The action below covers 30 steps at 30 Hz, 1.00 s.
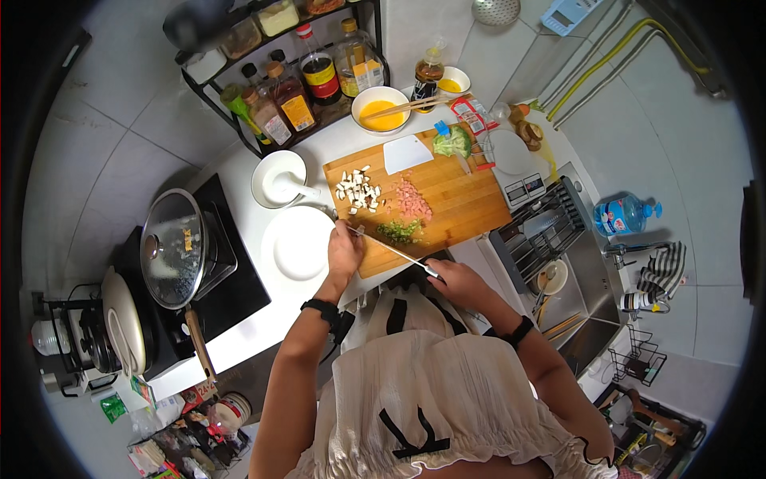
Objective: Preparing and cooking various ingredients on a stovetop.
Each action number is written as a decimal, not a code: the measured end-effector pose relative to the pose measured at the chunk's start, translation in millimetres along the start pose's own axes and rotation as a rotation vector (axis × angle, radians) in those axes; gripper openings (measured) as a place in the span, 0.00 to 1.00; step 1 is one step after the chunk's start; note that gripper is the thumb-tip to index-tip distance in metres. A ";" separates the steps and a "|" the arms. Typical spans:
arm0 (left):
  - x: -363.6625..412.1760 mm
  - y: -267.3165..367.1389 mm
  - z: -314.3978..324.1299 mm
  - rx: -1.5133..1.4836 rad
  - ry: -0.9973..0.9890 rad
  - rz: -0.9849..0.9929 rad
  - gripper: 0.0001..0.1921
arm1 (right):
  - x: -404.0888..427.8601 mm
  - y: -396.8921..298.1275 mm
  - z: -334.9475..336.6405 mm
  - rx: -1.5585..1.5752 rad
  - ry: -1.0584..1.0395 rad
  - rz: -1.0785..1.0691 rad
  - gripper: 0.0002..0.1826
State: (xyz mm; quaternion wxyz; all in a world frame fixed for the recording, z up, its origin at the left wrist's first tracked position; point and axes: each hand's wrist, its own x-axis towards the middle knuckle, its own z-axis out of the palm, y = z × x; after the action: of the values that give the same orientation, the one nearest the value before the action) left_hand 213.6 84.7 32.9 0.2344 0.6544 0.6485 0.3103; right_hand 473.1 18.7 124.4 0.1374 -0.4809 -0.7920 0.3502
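My right hand (pixel 464 287) grips the handle of a kitchen knife (pixel 392 248), its blade seen nearly edge-on. The blade slants over the near edge of a wooden cutting board (pixel 467 203). At the tip end is my left hand (pixel 345 251), fingers curled beside the blade; whether they pinch it is unclear. Chopped green herbs or vegetable (pixel 400 231) lie just beyond the blade. Farther up the board are diced pink meat, perhaps ham (pixel 413 200), and cut mushroom pieces (pixel 359 190). A white scraper sheet (pixel 408 154) and a broccoli head (pixel 453 142) rest at the far side.
Left of the board are a white plate (pixel 299 244) and a bowl with a spoon (pixel 279 179). A lidded pan (pixel 173 248) stands on the cooktop. Beaten egg with chopsticks fills a bowl (pixel 381 112) behind. A kitchen scale (pixel 522 188) and sink (pixel 601 287) are at right.
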 end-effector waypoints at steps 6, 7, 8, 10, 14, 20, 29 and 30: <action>0.6 -3.8 1.8 -0.020 -0.012 -0.010 0.22 | 5.8 8.5 10.9 0.003 -0.015 0.007 0.14; 0.3 -5.4 3.0 -0.034 -0.013 -0.005 0.24 | 7.1 9.3 13.5 0.003 -0.013 0.007 0.14; -0.4 -6.7 4.4 -0.034 -0.013 -0.003 0.24 | 8.8 9.8 15.8 0.011 0.004 -0.010 0.15; 1.5 -0.6 1.2 -0.033 -0.022 -0.040 0.30 | 10.4 10.3 15.3 0.022 0.025 -0.025 0.15; 3.7 5.6 0.2 0.018 -0.050 -0.073 0.31 | 2.4 5.1 0.8 0.050 -0.023 -0.016 0.15; 16.2 11.3 6.9 0.192 0.010 0.079 0.18 | -16.4 16.0 -9.0 0.102 0.039 -0.029 0.16; 50.5 5.9 11.3 0.157 -0.023 0.093 0.03 | -32.9 22.9 -30.6 0.119 0.188 0.072 0.14; 60.1 8.7 10.1 0.134 0.020 0.087 0.03 | -33.9 22.2 -34.3 0.128 0.172 0.123 0.13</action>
State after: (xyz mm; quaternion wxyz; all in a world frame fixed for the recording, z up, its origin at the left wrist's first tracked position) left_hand 224.9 145.0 38.1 0.1698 0.6930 0.6412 0.2824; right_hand 523.8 10.6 137.7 0.2135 -0.5472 -0.7222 0.3652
